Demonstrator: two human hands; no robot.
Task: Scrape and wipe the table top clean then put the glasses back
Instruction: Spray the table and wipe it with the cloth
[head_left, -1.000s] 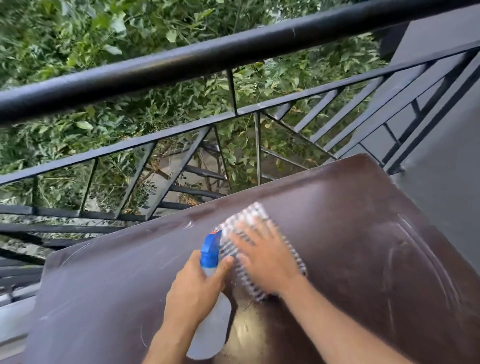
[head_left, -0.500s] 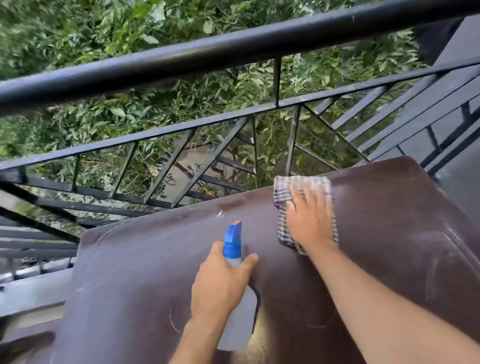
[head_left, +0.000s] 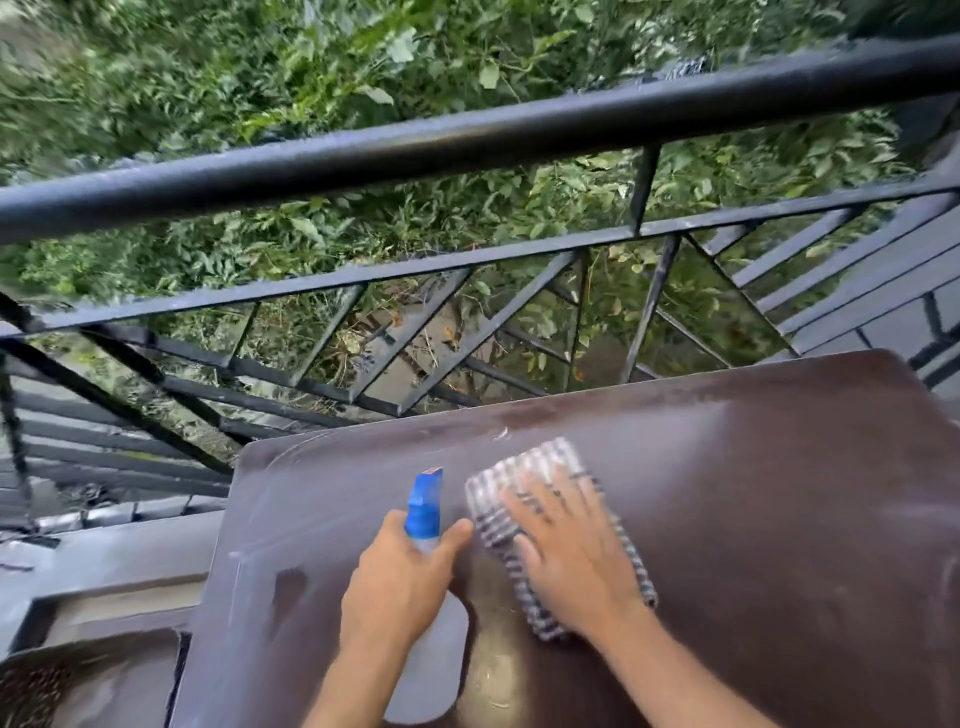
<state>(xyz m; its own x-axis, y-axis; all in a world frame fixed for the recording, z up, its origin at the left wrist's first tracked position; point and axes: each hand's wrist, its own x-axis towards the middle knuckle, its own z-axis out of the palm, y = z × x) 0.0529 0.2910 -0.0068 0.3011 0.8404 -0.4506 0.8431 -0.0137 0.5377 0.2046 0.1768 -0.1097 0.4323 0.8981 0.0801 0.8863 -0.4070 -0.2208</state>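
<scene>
Pressing a checked cloth (head_left: 550, 525) flat onto the brown table top (head_left: 779, 519) with right hand (head_left: 571, 556), fingers spread straight. Gripping a blue-nozzled spray bottle (head_left: 425, 512) in left hand (head_left: 400, 587), fingers curled round it.

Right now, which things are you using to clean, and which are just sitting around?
Using:
cloth, pressed flat under the right hand
spray bottle, gripped by the left hand
table, being wiped

Just there:
railing
leafy bushes beyond it
No glasses are in view.
</scene>
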